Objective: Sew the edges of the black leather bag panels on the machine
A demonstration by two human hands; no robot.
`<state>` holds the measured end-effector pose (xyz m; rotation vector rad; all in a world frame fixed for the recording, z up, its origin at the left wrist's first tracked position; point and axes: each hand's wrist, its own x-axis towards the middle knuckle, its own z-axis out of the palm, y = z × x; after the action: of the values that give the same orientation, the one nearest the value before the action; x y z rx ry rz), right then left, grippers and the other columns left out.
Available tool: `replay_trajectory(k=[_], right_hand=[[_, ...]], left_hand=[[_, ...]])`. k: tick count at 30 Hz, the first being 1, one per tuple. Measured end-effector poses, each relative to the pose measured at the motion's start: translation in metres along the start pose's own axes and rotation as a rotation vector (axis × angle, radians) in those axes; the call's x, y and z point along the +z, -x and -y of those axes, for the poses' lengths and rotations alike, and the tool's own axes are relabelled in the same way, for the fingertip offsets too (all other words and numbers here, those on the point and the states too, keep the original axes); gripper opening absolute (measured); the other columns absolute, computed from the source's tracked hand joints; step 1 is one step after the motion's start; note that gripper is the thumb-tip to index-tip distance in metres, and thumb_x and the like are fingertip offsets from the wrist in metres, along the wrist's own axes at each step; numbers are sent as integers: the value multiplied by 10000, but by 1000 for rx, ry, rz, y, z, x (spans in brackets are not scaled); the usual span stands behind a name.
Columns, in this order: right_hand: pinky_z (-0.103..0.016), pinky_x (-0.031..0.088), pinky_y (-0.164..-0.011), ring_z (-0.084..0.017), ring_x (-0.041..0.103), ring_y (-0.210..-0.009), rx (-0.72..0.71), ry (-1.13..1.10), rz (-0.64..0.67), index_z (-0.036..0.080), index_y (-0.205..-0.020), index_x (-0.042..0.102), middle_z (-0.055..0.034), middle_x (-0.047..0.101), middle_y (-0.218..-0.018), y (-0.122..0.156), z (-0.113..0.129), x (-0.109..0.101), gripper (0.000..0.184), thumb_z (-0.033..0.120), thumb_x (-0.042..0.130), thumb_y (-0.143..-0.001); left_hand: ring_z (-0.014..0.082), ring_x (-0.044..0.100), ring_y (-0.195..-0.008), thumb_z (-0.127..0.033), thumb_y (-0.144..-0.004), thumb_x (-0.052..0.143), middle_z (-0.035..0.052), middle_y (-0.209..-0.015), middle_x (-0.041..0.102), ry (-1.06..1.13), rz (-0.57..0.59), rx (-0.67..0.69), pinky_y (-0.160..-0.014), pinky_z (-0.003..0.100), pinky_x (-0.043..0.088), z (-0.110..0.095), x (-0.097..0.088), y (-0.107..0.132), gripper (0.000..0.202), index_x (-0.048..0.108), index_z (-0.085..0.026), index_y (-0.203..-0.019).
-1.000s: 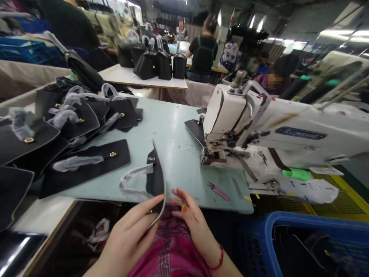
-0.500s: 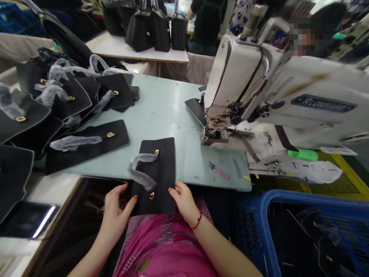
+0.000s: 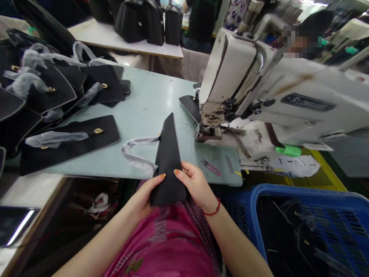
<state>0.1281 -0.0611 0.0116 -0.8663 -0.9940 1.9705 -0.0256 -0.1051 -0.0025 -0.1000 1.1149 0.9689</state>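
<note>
Between my two hands is a black bag panel (image 3: 170, 161), tilted on its side at the table's front edge above my lap. A plastic-wrapped handle (image 3: 135, 148) hangs off its left face, with a gold fitting (image 3: 159, 134) at the upper end. My left hand (image 3: 148, 194) grips the lower left side, thumb on the panel and the other fingers hidden behind it. My right hand (image 3: 196, 182) pinches the right edge, thumb on the near face. Another black panel with a wrapped handle (image 3: 72, 140) lies to the left on the table.
A sewing machine (image 3: 259, 88) stands at the right, with a black piece (image 3: 190, 105) beside its head. Pink thread snips (image 3: 211, 167) lie before it. A blue basket (image 3: 258, 200) holds black pieces at lower right. More panels (image 3: 57, 84) are heaped at left.
The panel has been turned from lying face up to standing tilted, its handle now to the left. Both hands have moved up, and my left hand has closed on it. The view has shifted slightly.
</note>
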Motion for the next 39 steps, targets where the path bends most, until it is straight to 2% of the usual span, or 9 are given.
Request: replay_trajectory(k=[4,7,12,16,20,25,29,35,39], right_hand=[[-229,545,-659,-151,671,-833,-81,224,-115,210,-1131,710,-41,729,-1014,7,25,-9,329,419,645,-885],[-199,505,-529,-151,665,-772,-92,297,-216,175,-1066,728,-79,729,-987,14,29,-16,366,477,583,-916],[-167,446,-466,-126,647,-637,-15,268,-174,128,-908,711,-97,732,-793,22,18,-21,494,555,468,-959],[-160,423,-457,-111,619,-592,1,337,-162,139,-785,663,-93,736,-757,20,19,-16,479,553,488,-949],[-161,430,-455,-92,572,-538,8,388,-159,151,-760,642,-66,729,-730,16,24,-14,385,481,551,-936],[-160,450,-463,-85,582,-540,2,383,-148,148,-788,639,-67,737,-779,12,23,-19,348,443,545,-946],[-166,479,-471,-113,627,-616,-23,377,-164,143,-828,654,-74,741,-809,4,23,-25,321,425,550,-941],[-162,477,-471,-110,631,-618,-92,391,-215,145,-808,676,-75,750,-827,-24,34,-41,338,429,547,-937],[-159,464,-466,-105,632,-596,-147,397,-268,145,-754,649,-75,746,-787,-46,40,-54,383,453,527,-945]], left_hand=[[225,740,-711,-145,-766,691,131,-896,769,-9,22,117,-654,302,626,-12,20,-4,233,701,-92,-993],[229,740,-714,-146,-737,712,128,-886,767,-36,23,248,-657,294,626,-23,32,-3,218,703,-93,-948],[269,741,-798,-178,-671,784,92,-919,763,-98,25,413,-724,352,629,-31,41,-5,353,694,-141,-1010],[312,732,-848,-233,-647,815,89,-888,757,-158,64,426,-748,388,622,-32,44,-8,406,690,-141,-1021],[309,730,-791,-245,-635,818,83,-851,750,-163,55,395,-702,392,622,-35,47,-9,402,687,-148,-1003],[241,712,-712,-265,-655,807,90,-876,752,-136,52,339,-643,320,603,-39,47,-20,412,685,-133,-1025],[184,686,-677,-239,-654,810,71,-842,745,-161,71,348,-627,251,572,-44,50,-36,374,681,-112,-981],[149,661,-679,-209,-620,820,38,-863,736,-199,119,401,-635,207,545,-65,76,-68,334,682,-132,-914],[157,658,-664,-202,-606,814,29,-781,721,-269,138,404,-624,204,538,-84,99,-93,272,678,-142,-834]])
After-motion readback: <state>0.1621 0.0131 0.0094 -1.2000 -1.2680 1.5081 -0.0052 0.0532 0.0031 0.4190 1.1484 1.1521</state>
